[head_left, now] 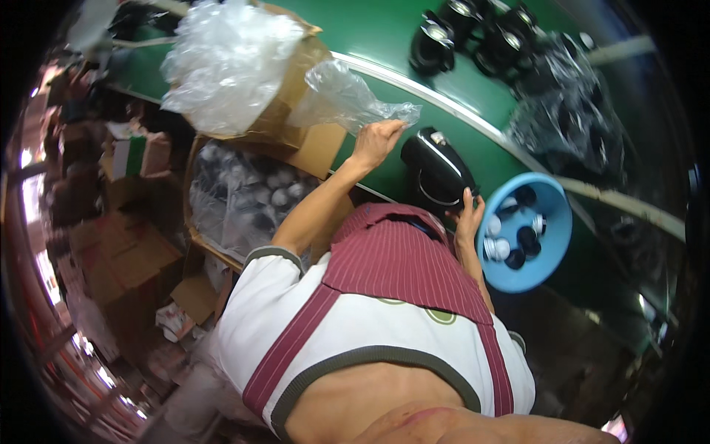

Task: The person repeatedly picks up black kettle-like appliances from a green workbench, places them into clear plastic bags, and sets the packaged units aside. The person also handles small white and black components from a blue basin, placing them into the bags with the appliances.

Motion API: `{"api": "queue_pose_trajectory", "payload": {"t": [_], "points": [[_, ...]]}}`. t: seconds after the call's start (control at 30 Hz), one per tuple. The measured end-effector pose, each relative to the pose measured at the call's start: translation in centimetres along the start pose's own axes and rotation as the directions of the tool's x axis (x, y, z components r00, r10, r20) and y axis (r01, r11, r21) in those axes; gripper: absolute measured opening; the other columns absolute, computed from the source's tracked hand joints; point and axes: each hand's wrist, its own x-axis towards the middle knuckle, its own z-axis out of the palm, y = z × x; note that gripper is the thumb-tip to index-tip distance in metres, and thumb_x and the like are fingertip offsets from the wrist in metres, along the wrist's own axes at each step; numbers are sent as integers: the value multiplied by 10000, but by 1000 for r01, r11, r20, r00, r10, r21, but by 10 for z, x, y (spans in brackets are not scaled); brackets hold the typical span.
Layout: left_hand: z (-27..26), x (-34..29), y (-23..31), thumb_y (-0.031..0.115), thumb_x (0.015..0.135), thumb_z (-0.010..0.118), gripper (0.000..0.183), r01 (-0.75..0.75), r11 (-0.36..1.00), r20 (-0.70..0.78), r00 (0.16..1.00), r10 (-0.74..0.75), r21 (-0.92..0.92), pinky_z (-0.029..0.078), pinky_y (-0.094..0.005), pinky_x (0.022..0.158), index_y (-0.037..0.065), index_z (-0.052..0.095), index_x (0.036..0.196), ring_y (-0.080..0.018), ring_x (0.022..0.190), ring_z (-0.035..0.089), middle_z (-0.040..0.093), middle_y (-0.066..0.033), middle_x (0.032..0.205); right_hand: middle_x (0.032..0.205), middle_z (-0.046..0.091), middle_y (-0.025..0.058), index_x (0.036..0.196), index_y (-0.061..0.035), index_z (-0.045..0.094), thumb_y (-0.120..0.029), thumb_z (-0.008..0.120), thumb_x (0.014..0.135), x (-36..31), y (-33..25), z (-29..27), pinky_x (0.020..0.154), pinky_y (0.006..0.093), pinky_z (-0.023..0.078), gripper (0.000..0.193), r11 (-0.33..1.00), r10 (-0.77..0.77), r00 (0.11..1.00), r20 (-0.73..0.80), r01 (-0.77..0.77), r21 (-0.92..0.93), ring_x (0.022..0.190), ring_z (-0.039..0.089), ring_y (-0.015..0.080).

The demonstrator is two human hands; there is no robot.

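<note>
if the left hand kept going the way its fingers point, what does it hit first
Likely the clear plastic bag: the left hand already pinches its lower edge, fingers aimed up toward the bag-filled cardboard box. Depth is hard to judge; past the bag only the green belt shows.

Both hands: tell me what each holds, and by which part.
Left hand pinches the clear plastic bag at its lower edge. Right hand steadies the black kettle body at its near end.

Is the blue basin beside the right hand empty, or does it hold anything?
Not empty. The blue basin holds several small black and white round parts loose on its bottom, covering only part of it.
</note>
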Motion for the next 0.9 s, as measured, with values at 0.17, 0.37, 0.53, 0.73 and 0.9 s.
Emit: {"api": "queue_pose_trajectory", "payload": {"t": [0.17, 0.37, 0.53, 0.73, 0.9], "points": [[88, -24, -51, 322, 929, 677, 238, 73, 993, 245, 965, -95, 98, 545, -495, 739, 103, 741, 997, -383, 852, 683, 701, -144, 875, 1054, 621, 118, 1372, -35, 382, -472, 667, 965, -24, -32, -30, 579, 303, 560, 662, 993, -91, 989, -116, 99, 61, 729, 664, 181], [94, -42, -68, 379, 846, 768, 351, 220, 954, 126, 960, -249, 205, 517, -447, 849, 96, 703, 1043, -341, 993, 621, 620, -137, 1018, 1148, 639, 91, 1328, -118, 449, -486, 633, 980, -36, -34, -43, 643, 336, 562, 539, 976, -81, 997, 2, 79, 205, 938, 666, 226], [117, -52, -93, 328, 764, 792, 331, 500, 847, 105, 847, -522, 180, 563, -500, 832, 91, 706, 979, -389, 984, 665, 668, -187, 1036, 1373, 624, 95, 1396, -122, 546, -494, 531, 1022, -16, -12, -25, 951, 431, 526, 527, 937, 117, 936, 331, -215, 276, 1189, 629, 245], [120, -71, -146, 354, 866, 720, 258, 646, 747, 210, 761, -614, -155, 559, -433, 845, 166, 785, 1031, -311, 958, 721, 757, -133, 982, 1131, 705, 73, 1286, -145, 620, -552, 627, 956, 24, 25, 4, 743, 356, 571, 524, 881, 285, 810, 512, -432, 194, 924, 694, 245], [82, -86, -123, 300, 867, 721, 220, 691, 574, 141, 684, -716, -439, 551, -387, 760, 104, 761, 958, -268, 817, 723, 749, -123, 864, 1259, 609, 162, 1418, -130, 454, -486, 686, 941, 34, 30, 17, 825, 379, 574, 639, 913, 283, 835, 472, -385, 133, 1038, 657, 304]]}}
